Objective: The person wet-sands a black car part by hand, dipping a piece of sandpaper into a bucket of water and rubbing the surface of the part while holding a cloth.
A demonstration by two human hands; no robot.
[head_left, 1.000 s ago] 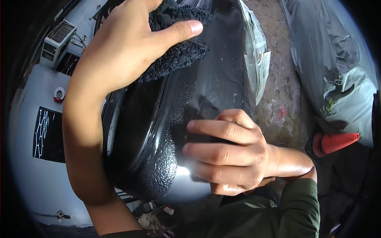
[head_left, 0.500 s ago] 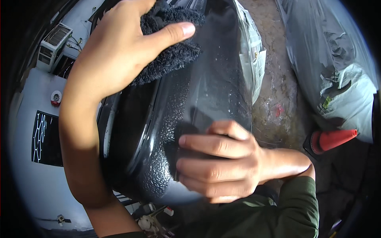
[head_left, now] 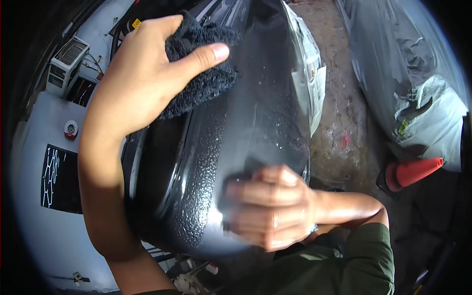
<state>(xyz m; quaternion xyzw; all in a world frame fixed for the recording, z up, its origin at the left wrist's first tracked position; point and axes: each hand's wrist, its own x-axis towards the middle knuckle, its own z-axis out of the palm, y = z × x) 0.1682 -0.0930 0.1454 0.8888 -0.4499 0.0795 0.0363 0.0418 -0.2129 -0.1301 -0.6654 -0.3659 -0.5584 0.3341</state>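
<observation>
A glossy black vehicle body panel (head_left: 260, 113) stretches in front of me, its middle band dull and hazy. Water droplets (head_left: 196, 196) bead along its curved left edge. My left hand (head_left: 130, 81) is closed round a fluffy black cloth (head_left: 204, 91) and rests at the panel's far left side, thumb on top. My right hand (head_left: 273, 211) lies over the near end of the panel, fingers curled down against the dull surface and blurred by motion. Something dark shows under its fingertips; whether that is a thin pad or only shadow is unclear.
Newspaper sheets (head_left: 314, 88) cover the panel's right side. Beyond a strip of stained floor (head_left: 339, 113) stands a large shape under plastic sheeting (head_left: 393, 64). A red cone (head_left: 418, 172) lies or leans near it. Left are a white wall (head_left: 59, 236) and a boxy unit (head_left: 71, 54).
My right hand has slid slightly toward me along the panel. The left hand with the cloth appears a little lower and further left as the view shifts.
</observation>
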